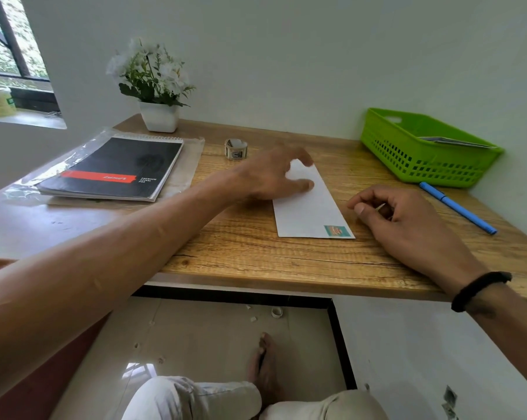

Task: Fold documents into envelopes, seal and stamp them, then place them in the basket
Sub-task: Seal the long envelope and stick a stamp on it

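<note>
white envelope (309,207) lay flat on the wooden worktop (244,253), long axis running away from the viewer, a stamp (335,231) on its near right corner; stamp design too small to read. left hand (274,174) reached across with fingers spread, thumb and fingertips pressed on the envelope's far end, which the hand partly hid; hand blurred. right hand (386,213) rested on the worktop just right of the envelope, fingers curled loosely inward around a small pale sliver, identity unclear. roll of stamps (236,149) stood beyond the left hand. green basket (423,159) sat at the far right against the wall, some envelopes inside, mostly hidden by its rim. blue pen (457,207) lay in front of the basket. black spiral pad (116,168) sat at left on a clear plastic sleeve.
</note>
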### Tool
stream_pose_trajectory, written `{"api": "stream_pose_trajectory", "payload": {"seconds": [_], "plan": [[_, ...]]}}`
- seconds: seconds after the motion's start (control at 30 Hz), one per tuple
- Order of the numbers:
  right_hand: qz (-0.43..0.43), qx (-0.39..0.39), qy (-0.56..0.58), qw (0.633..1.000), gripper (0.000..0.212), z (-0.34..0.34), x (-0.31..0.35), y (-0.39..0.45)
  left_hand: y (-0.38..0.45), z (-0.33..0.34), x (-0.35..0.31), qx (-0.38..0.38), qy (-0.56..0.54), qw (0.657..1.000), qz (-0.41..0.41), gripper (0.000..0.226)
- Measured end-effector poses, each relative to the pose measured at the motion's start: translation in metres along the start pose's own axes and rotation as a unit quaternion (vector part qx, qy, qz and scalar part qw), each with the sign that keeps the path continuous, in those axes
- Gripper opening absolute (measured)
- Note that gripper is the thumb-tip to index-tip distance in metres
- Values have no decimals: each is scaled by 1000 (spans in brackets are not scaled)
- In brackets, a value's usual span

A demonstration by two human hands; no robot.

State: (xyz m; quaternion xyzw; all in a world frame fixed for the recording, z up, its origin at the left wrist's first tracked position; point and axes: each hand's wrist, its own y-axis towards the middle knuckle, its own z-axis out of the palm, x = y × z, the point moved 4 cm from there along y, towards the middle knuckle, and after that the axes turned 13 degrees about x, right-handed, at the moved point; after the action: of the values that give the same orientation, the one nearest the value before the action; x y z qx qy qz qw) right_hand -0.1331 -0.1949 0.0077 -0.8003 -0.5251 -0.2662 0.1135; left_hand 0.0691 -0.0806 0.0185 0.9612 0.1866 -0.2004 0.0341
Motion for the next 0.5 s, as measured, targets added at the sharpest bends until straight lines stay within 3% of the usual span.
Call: {"api": "stream_pose_trajectory", "payload": {"seconds": [0.1, 0.27, 0.5], "plan": [[5, 0, -30, 1000, 17, -1, 1, 5, -2, -5, 7, -83, -55, 994, -48, 54], [-6, 22, -68, 997, 25, 2, 2, 12, -6, -5, 0, -119, -230, 963, -80, 69], [-25, 45, -66, 997, 31, 3, -4, 16, -6, -3, 1, -125, -493, 856, -91, 73]]}}
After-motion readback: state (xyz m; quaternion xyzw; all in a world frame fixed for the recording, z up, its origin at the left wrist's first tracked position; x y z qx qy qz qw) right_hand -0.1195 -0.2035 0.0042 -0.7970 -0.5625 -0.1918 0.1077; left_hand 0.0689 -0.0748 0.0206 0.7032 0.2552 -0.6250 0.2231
